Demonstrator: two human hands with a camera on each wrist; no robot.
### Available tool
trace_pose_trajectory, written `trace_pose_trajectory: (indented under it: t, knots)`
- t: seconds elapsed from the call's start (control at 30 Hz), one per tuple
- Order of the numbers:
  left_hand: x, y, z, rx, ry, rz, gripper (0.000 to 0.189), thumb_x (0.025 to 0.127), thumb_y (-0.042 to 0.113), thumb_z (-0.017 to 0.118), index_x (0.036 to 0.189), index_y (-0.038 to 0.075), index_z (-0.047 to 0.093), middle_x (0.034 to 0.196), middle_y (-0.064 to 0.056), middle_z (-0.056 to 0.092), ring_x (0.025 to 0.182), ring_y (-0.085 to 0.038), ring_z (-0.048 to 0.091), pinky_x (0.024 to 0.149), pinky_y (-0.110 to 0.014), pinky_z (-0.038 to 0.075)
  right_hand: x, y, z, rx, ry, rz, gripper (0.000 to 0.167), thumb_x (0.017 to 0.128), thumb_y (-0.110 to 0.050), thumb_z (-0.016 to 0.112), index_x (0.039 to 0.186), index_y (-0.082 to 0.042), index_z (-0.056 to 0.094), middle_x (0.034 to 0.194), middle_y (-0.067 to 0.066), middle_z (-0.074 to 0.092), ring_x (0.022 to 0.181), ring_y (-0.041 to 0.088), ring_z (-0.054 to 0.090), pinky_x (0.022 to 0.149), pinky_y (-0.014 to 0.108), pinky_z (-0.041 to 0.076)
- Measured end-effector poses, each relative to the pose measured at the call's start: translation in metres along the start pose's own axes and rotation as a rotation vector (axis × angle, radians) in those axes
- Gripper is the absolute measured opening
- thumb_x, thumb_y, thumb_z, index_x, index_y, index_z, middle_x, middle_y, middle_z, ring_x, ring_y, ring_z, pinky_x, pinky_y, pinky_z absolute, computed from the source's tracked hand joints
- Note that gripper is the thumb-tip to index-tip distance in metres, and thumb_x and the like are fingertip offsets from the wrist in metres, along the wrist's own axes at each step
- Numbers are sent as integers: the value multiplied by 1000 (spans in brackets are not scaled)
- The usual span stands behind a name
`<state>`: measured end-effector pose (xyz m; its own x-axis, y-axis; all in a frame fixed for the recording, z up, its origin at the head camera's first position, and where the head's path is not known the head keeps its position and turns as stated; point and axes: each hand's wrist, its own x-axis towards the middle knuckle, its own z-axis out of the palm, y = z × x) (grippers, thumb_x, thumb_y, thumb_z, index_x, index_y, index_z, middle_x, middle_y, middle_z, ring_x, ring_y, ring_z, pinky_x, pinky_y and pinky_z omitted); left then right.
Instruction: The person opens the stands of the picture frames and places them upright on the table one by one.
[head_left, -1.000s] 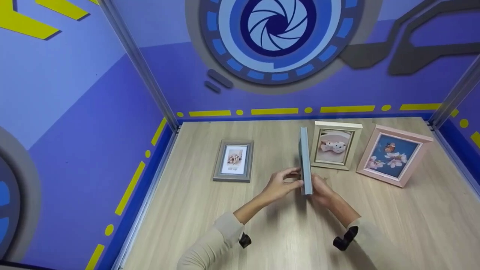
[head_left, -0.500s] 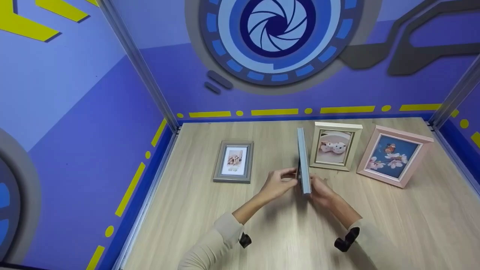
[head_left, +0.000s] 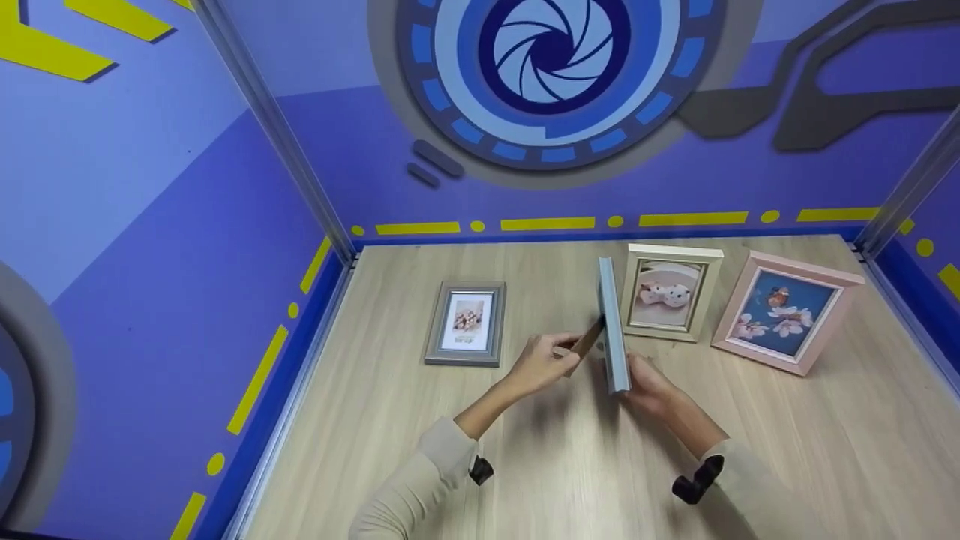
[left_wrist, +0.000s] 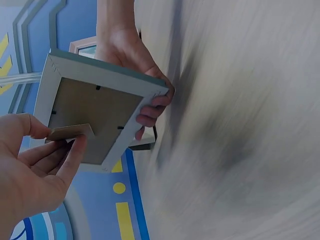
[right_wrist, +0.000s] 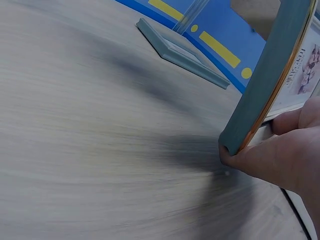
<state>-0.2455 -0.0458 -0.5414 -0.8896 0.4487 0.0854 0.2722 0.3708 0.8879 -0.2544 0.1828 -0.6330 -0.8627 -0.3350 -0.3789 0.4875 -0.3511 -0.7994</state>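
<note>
Head: blue-grey frame (head_left: pixel 613 330) held edge-on; left hand (head_left: pixel 537 367), on its left, pinches brown flap (head_left: pixel 587 347); right hand (head_left: pixel 649 385), on its right, grips near end. Left wrist: flap pinched before frame's back (right hand wrapping one edge). Right wrist: right hand holding frame's corner.

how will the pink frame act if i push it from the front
The pink frame might slide or tip backward, since it stands on its narrow bottom edge; any prop behind is hidden. It is likely stiff, judging by its thick, straight border.
</note>
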Motion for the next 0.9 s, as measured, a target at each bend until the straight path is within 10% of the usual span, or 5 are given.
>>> trace_pose_trajectory:
  t: [0.23,0.53,0.9]
  knots:
    - [1,-4,-6,60,-27,45,45,92,5,51,134,1,65,116,-18,75,76,-9,67,62,-13,51,-4,-1,-2,74,-50,20,33,113,-20,28,139,-3,38,99,-1,64,93,11,59,81,25,51]
    - [0,-6,-5,62,21,16,45,92,8,50,134,-2,64,120,-18,73,97,-24,75,75,-18,57,-2,0,-5,17,-146,6,32,109,-5,31,129,-12,56,89,-7,63,75,4,57,64,18,46]
    - [3,-5,-1,22,154,77,38,95,1,58,132,-1,65,123,-19,70,106,-28,70,85,-22,58,4,3,-1,-74,-111,-35,45,112,-11,24,153,5,21,105,-8,61,96,4,59,85,22,52]
